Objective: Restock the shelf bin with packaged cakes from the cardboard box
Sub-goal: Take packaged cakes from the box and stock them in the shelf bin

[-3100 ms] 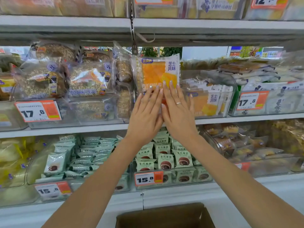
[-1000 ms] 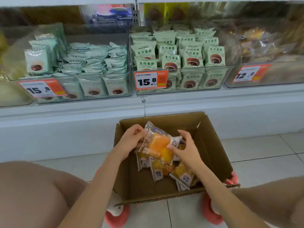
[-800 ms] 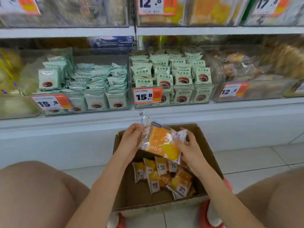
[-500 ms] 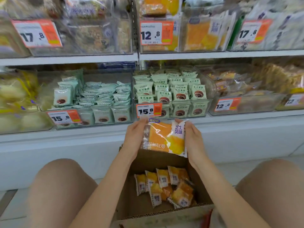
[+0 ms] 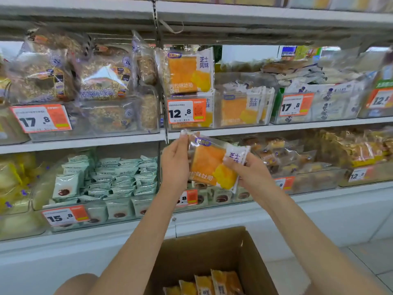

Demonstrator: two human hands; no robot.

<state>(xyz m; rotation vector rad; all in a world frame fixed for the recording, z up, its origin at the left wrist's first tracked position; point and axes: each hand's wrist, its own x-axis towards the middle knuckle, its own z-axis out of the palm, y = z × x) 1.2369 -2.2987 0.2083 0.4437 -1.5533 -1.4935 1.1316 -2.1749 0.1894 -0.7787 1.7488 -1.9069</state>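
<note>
The left hand's fingers pinch the top corner of a cake pack, and the right hand's fingers are clamped on its other side, near the white strip with the letters. So both the left hand and the right hand hold one pack, a bit tilted, with its orange front facing out. A second ago this pack was low down, just above the cardboard box. Now it is up high, well above the box and just under the shelf edge. That edge carries the clear bin with the 12.8 price tag. Inside the bin, packs of the same kind stand upright, and one pack sticks up tall at the bin's left side. The lifted pack is not in the bin yet; it is below the bin and in front of it. I think the next step is to raise it over the bin's front wall and slip it in upright. More orange packs wait in the bottom of the box, so the job looks far from done.
</note>
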